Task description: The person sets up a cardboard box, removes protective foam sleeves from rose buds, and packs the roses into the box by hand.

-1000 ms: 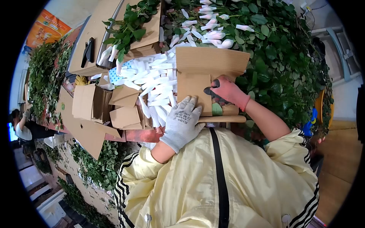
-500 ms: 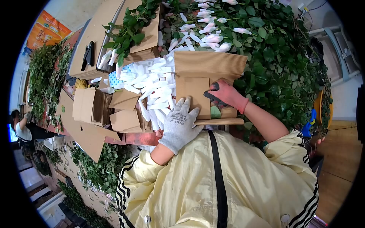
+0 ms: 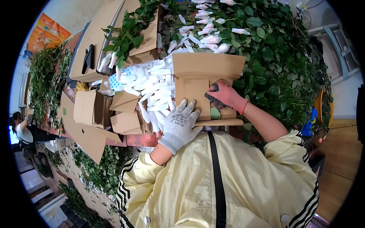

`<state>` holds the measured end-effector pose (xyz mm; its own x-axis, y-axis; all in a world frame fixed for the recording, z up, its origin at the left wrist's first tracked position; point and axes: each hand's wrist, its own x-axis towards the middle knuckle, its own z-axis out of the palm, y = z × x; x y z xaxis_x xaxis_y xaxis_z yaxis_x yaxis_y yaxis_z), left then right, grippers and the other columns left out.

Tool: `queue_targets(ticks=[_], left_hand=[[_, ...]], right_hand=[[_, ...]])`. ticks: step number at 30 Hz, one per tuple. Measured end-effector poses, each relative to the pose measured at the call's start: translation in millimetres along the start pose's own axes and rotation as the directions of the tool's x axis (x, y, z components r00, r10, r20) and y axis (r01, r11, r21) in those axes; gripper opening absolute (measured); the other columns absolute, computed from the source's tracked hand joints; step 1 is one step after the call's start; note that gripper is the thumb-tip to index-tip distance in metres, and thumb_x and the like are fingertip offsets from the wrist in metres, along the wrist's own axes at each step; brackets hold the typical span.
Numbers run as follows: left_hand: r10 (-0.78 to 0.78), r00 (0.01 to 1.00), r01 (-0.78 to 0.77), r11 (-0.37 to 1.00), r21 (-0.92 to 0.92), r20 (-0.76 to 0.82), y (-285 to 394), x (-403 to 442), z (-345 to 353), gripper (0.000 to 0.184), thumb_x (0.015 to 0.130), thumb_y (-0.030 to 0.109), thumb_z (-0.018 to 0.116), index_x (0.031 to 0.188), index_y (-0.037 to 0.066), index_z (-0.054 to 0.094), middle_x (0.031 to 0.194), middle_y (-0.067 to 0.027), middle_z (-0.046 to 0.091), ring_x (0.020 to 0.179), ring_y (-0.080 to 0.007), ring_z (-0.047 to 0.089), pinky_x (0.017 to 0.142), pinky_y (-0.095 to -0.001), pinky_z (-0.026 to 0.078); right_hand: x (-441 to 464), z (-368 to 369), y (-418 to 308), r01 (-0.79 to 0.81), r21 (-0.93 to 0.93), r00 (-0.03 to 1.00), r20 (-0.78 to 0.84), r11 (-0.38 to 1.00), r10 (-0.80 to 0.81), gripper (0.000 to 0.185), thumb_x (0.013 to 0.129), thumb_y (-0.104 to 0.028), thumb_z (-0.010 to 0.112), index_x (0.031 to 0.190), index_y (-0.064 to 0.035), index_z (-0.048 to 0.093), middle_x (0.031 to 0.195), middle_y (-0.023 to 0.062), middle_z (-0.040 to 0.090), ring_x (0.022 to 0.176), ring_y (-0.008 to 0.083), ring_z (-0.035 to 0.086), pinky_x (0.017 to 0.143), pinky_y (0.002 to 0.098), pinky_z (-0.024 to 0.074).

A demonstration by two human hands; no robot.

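Observation:
My left hand (image 3: 180,124), in a grey-white glove, lies with its fingers spread on the lower left part of a flat cardboard piece (image 3: 197,91). That piece rests on a corrugated cardboard sheet (image 3: 208,65) whose far edge stands raised. In a red glove with dark fingertips, my right hand (image 3: 226,96) is closed at the right edge of the flat piece; what its fingers hold, if anything, is hidden. A green leaf (image 3: 215,113) shows just below it. A folded cardboard edge (image 3: 219,122) runs along the near side.
White mesh sleeves (image 3: 156,91) are heaped left of the cardboard. Wrapped rose buds (image 3: 211,39) and leafy stems (image 3: 266,57) lie beyond and right. Small cardboard pieces (image 3: 84,108) and a black stapler (image 3: 88,59) are at the left. A person (image 3: 25,129) stands far left.
The cardboard and both hands sit slightly lower and further left in view than a second ago. Both hands keep nearly the same pose on the cardboard.

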<state>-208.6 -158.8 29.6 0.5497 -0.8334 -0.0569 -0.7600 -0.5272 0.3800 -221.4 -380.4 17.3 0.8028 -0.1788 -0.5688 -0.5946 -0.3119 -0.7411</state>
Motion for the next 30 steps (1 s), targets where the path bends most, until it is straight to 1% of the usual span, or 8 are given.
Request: queue_targets(ticks=[6, 8, 14, 15, 16, 20, 25, 30], left_hand=[[0.079, 0.995, -0.08, 0.997, -0.012, -0.066, 1.7, 4.8, -6.4, 0.048, 0.07, 0.038, 0.067, 0.109, 0.01, 0.06, 0.128, -0.0143, 0.047, 0.122, -0.0353, 0.04, 0.103, -0.0437, 0.031], [0.056, 0.996, -0.058, 0.998, -0.032, -0.069, 3.9, 2.9, -7.6, 0.05, 0.07, 0.038, 0.068, 0.11, 0.01, 0.06, 0.128, -0.0156, 0.047, 0.122, -0.0353, 0.041, 0.103, -0.0438, 0.032], [0.05, 0.998, -0.052, 0.997, -0.063, -0.044, 8.4, 9.7, -13.8, 0.044, 0.065, 0.032, 0.073, 0.102, 0.009, 0.065, 0.128, -0.0139, 0.049, 0.122, -0.0343, 0.042, 0.1, -0.0427, 0.036], [0.041, 0.999, -0.042, 0.998, -0.041, -0.029, 8.3, 9.6, -13.1, 0.044, 0.065, 0.031, 0.074, 0.102, 0.009, 0.065, 0.129, -0.0138, 0.049, 0.123, -0.0343, 0.042, 0.1, -0.0426, 0.036], [0.045, 0.998, -0.046, 0.998, -0.039, -0.032, 8.8, 9.8, -12.4, 0.044, 0.065, 0.031, 0.074, 0.102, 0.009, 0.065, 0.129, -0.0138, 0.049, 0.123, -0.0343, 0.042, 0.1, -0.0426, 0.036], [0.011, 1.0, -0.012, 0.998, -0.059, -0.007, 9.5, 11.2, -14.2, 0.044, 0.068, 0.034, 0.071, 0.103, 0.009, 0.065, 0.129, -0.0135, 0.048, 0.122, -0.0357, 0.042, 0.101, -0.0434, 0.034], [0.007, 1.0, -0.006, 0.999, -0.047, 0.024, 6.2, 13.3, -14.4, 0.043, 0.066, 0.033, 0.072, 0.102, 0.009, 0.066, 0.129, -0.0129, 0.048, 0.122, -0.0353, 0.042, 0.101, -0.0437, 0.034], [0.004, 1.0, -0.004, 0.994, -0.107, 0.003, 8.7, 14.5, -12.2, 0.041, 0.065, 0.031, 0.073, 0.099, 0.009, 0.066, 0.128, -0.0126, 0.049, 0.12, -0.0352, 0.043, 0.1, -0.0445, 0.035]], right_hand=[[-4.5, -3.4, -5.1, 0.188, -0.503, 0.979, 0.024, 0.844, -0.204, 0.03, 0.079, -0.035, 0.061, 0.082, -0.0052, 0.057, 0.071, 0.0098, 0.06, 0.054, 0.0186, 0.059, 0.049, 0.0304, 0.0471], [-21.6, 0.2, 15.4, 0.371, -0.9, 0.642, 0.07, 0.229, -0.764, 0.032, 0.076, -0.042, 0.059, 0.082, -0.0104, 0.057, 0.072, 0.0084, 0.055, 0.067, 0.0209, 0.059, 0.059, 0.0338, 0.0477], [-49.4, -104.0, -57.8, 0.525, -0.772, 0.532, -0.031, 0.358, -0.846, 0.023, 0.072, -0.028, 0.063, 0.091, -0.0157, 0.059, 0.087, 0.0039, 0.057, 0.083, 0.0206, 0.058, 0.075, 0.0339, 0.0477], [-33.2, -131.1, -63.1, 0.42, -0.767, 0.68, -0.087, 0.485, -0.728, 0.03, 0.069, -0.021, 0.066, 0.098, -0.0153, 0.059, 0.099, 0.0057, 0.056, 0.092, 0.0219, 0.057, 0.083, 0.0343, 0.0468], [-8.6, -153.2, -54.9, 0.247, -0.926, 0.508, -0.128, 0.286, -0.852, 0.038, 0.069, -0.021, 0.065, 0.105, -0.0139, 0.057, 0.106, 0.0081, 0.055, 0.098, 0.0251, 0.056, 0.085, 0.0367, 0.0468], [91.7, -235.1, -16.9, -0.293, -0.939, 0.712, -0.339, 0.178, -0.616, 0.048, 0.077, -0.019, 0.052, 0.122, -0.0034, 0.046, 0.125, 0.0188, 0.045, 0.117, 0.0332, 0.044, 0.097, 0.0465, 0.0353], [113.8, -264.3, -11.0, -0.151, -0.971, 0.947, -0.196, 0.187, -0.253, 0.044, 0.08, -0.017, 0.045, 0.122, -0.0079, 0.049, 0.118, 0.014, 0.055, 0.109, 0.03, 0.053, 0.096, 0.0391, 0.0385], [89.3, -316.8, -13.7, 0.036, -0.915, 0.571, -0.312, 0.403, -0.759, 0.039, 0.075, -0.017, 0.055, 0.113, -0.0099, 0.057, 0.112, 0.0105, 0.059, 0.106, 0.0293, 0.054, 0.092, 0.0386, 0.0431]])
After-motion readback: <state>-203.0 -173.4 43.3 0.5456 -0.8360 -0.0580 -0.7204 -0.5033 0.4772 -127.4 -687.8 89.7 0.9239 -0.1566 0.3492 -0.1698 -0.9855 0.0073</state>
